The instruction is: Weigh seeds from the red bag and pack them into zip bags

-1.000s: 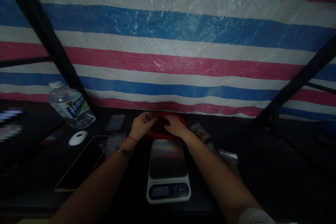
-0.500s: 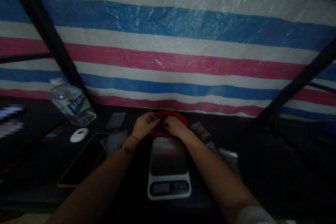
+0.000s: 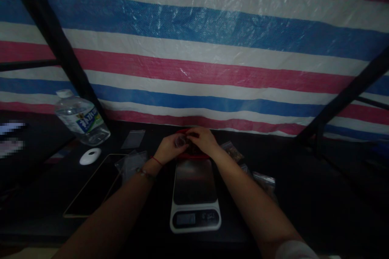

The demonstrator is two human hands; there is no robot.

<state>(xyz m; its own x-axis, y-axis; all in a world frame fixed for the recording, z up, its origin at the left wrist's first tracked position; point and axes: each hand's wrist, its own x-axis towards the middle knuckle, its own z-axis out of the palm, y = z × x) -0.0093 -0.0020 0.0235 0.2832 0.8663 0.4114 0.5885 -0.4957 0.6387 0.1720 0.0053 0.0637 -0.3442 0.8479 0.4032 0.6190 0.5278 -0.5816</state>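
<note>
My left hand [image 3: 167,148] is closed around a small clear plastic bag [image 3: 180,141], held over a red bowl [image 3: 194,155] at the back of the dark table. My right hand [image 3: 203,139] is curled above the same bowl, its fingertips pinched at the bag's mouth; what they hold is too dark to name. The bowl's contents look dark and are mostly hidden by both hands. A white kitchen scale [image 3: 195,194] with a steel top lies just in front of the bowl, between my forearms.
A water bottle [image 3: 82,119], a white oval object [image 3: 90,156], a dark tablet [image 3: 91,186] and empty clear bags [image 3: 131,162] lie on the left. Filled small bags [image 3: 233,152] lie on the right. A striped tarp [image 3: 212,48] hangs behind; black frame bars [image 3: 57,48] slant at both sides.
My right hand has come up out of the bowl and moved left to meet the bag in my left hand. The left hand shifted slightly right.
</note>
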